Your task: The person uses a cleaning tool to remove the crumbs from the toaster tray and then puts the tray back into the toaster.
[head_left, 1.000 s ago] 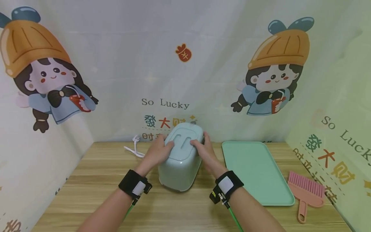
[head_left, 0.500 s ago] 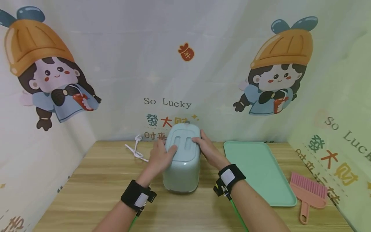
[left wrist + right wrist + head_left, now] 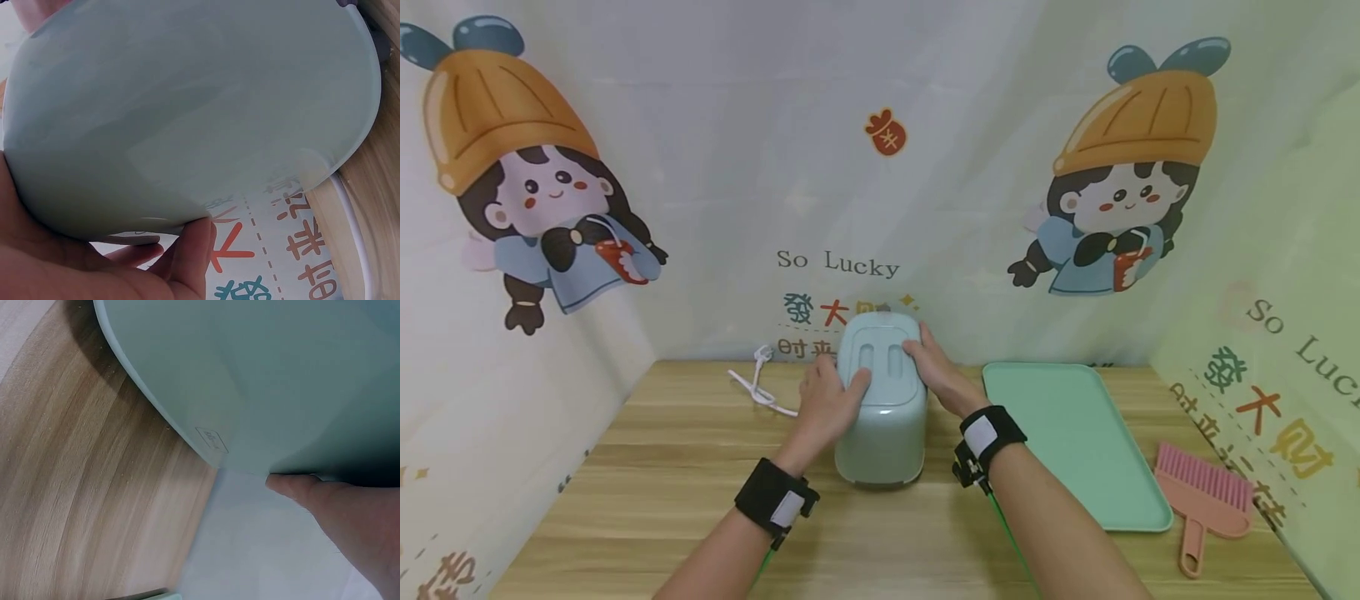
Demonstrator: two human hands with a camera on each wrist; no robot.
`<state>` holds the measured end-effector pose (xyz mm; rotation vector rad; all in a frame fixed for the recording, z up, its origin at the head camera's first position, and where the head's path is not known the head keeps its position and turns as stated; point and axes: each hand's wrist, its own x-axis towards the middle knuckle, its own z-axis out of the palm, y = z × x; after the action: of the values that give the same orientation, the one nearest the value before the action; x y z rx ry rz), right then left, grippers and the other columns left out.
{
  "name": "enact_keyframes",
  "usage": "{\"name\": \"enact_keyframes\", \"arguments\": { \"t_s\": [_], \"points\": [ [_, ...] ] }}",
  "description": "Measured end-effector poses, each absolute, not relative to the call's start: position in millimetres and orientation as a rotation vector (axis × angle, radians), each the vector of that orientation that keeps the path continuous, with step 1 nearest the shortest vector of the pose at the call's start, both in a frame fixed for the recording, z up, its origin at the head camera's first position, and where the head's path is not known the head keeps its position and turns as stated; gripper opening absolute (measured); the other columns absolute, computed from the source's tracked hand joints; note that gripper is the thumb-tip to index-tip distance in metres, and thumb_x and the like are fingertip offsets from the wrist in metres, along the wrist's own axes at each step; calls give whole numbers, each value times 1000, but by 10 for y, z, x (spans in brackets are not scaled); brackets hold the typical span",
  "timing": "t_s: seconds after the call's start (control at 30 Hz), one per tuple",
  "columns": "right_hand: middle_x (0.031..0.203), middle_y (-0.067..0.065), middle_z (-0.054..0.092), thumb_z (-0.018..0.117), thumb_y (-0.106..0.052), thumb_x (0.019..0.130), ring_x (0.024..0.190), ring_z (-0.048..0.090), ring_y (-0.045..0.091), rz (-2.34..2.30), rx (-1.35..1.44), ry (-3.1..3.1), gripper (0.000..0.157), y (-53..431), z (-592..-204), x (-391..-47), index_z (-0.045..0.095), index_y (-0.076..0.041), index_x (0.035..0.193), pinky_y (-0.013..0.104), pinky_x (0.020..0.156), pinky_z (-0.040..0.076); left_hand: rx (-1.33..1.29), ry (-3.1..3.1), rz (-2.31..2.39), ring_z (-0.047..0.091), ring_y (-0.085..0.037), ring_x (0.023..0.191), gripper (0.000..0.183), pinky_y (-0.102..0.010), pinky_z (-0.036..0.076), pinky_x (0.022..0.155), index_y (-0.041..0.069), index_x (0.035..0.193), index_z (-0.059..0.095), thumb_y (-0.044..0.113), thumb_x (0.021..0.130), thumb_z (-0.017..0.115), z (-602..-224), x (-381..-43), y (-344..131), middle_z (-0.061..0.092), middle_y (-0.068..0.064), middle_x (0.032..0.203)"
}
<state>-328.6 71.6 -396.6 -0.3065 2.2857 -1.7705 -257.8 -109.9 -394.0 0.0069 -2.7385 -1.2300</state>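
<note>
A pale green-blue toaster (image 3: 880, 442), its top cover marked by two long slot shapes, stands with a narrow end toward me at the middle of the table. My left hand (image 3: 829, 402) grips its left side, thumb on the top edge and fingers along the side wall. On the opposite side my right hand (image 3: 943, 373) holds it likewise, thumb on the top edge. The left wrist view shows the smooth side wall and the fingertips (image 3: 195, 244) against it. In the right wrist view a small printed label (image 3: 212, 439) shows near the base. Both palms are partly hidden.
A white power cord (image 3: 760, 390) with a plug lies left of the toaster. Right of it is a light green tray (image 3: 1067, 442), with a pink brush (image 3: 1202, 500) beside the tray. A printed cloth (image 3: 955, 192) hangs behind the wooden table (image 3: 685, 475).
The toaster has turned from a slant to nearly straight, its near end swinging right. Both hands have kept hold and moved with it. The view has shifted slightly.
</note>
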Motion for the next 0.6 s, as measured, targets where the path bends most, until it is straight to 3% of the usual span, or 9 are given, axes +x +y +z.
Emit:
{"name": "enact_keyframes", "arguments": {
  "t_s": [0.37, 0.5, 0.6],
  "points": [
    [158, 5, -3, 28, -37, 104, 141, -3, 19, -1731, -330, 2342, 64, 719, -3962, -3352, -7, -13, 152, 43, 114, 2, 52, -2740, -1212, 36, -30, 107, 57, -49, 41, 88, 5, 127, 31, 51, 95, 45, -3938, -2662, -1083, 35, -15, 122],
    [157, 5, 13, 28, -39, 104, 140, 11, 21, -1640, -352, 2474, 60, 723, -3934, -3355, 4, -15, 153, 46, 113, 13, 84, -2740, -1190, 37, -32, 109, 61, -52, 41, 89, 4, 132, 29, 51, 96, 44, -3934, -2674, -1061, 35, -18, 125],
    [146, 7, 36, 26, -43, 104, 131, 33, 25, -1522, -326, 2639, 52, 738, -3915, -3318, 23, -16, 149, 49, 106, 30, 83, -2736, -1155, 38, -35, 112, 65, -55, 41, 89, 9, 142, 23, 51, 96, 43, -3934, -2670, -1038, 36, -20, 130]
  ]
}}
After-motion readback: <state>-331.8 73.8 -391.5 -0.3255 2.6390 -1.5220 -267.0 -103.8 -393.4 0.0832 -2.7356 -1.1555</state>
